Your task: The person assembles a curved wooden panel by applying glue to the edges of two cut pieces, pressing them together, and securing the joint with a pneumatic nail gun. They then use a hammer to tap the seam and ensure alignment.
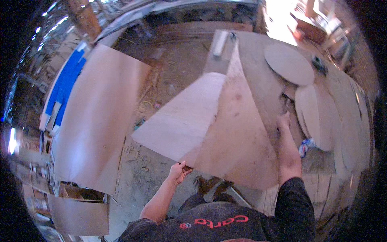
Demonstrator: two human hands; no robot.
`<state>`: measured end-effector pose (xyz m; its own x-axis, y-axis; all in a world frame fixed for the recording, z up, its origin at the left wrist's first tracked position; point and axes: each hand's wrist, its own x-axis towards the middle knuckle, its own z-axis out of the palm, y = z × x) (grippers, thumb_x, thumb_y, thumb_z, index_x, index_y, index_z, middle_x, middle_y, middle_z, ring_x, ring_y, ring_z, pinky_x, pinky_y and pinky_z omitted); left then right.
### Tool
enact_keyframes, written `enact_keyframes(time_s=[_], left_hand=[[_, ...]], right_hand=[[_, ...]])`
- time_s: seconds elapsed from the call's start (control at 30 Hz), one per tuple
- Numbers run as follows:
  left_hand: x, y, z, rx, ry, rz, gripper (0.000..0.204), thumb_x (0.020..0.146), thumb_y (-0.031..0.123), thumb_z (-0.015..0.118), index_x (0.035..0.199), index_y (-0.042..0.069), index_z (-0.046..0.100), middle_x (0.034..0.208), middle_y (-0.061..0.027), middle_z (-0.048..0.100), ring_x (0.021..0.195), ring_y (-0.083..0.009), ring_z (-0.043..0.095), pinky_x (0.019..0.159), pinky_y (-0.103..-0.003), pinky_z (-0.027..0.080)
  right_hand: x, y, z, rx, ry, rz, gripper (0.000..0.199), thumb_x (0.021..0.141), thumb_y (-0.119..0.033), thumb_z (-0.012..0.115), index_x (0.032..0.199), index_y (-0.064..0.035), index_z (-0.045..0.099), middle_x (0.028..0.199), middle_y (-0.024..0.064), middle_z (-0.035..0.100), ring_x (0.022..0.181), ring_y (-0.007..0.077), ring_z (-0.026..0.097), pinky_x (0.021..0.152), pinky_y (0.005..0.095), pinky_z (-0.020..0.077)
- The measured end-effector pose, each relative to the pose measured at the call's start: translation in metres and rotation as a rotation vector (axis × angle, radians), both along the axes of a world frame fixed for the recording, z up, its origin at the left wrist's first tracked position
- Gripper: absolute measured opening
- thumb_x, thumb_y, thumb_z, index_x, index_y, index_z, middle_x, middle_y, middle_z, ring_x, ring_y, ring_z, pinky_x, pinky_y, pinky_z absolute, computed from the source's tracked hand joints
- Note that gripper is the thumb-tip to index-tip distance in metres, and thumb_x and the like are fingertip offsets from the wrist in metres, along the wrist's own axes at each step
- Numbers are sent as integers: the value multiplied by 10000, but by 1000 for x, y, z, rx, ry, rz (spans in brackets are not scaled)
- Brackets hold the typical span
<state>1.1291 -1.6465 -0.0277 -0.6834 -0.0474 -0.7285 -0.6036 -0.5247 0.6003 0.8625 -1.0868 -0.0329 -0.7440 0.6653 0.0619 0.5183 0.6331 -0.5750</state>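
My left hand [180, 172] pinches the near edge of a thin wooden sheet, its thumb on top and its fingers curled beneath. A pale, wedge-shaped panel [183, 111] with a curved edge overlaps a browner, triangular plywood sheet [238, 141]. The brown sheet rests partly on the workbench and reaches over its near edge toward my body. To the right of it, my right hand [284, 122] is closed low over the bench. A small dark object [287, 99] shows just beyond its fingers, too blurred to name.
Round and oval wooden discs [289, 64] lie on the workbench [258, 52] at the right, near a blue and white can-like object [306, 147]. A large plywood sheet [100, 117] stands at the left beside blue material [66, 84]. Scraps litter the floor [141, 173].
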Motion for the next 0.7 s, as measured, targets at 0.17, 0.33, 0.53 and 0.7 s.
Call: enact_keyframes(time_s=[0.17,0.33,0.53,0.7], left_hand=[[-8,43,9,34,24,-36,233,1016,175,501,1141,-21,529,1092,-136,640,958,-280,666,786,-431,598],[-9,51,-3,29,40,-32,258,1014,182,514,1135,-44,531,1105,-159,627,973,-279,663,783,-405,601],[-36,77,31,-131,-42,-172,297,992,231,564,1032,-63,569,954,-189,679,823,-270,702,676,-340,601],[-42,59,41,-138,-169,-463,425,914,340,686,1025,-61,601,932,-218,694,748,-252,711,614,-316,593]], right_hand=[[28,83,24,-397,44,83,339,845,-289,590,1046,-25,658,747,99,630,629,255,614,570,407,498],[123,-6,118,-598,114,89,230,891,-214,620,1061,-59,628,614,-25,489,449,78,456,402,263,394],[252,-73,115,-538,342,173,275,862,-116,703,1098,-51,578,691,-37,521,513,60,480,458,217,398],[283,-138,109,-638,85,149,139,910,-178,680,952,-75,597,699,-45,506,526,36,427,459,215,329]])
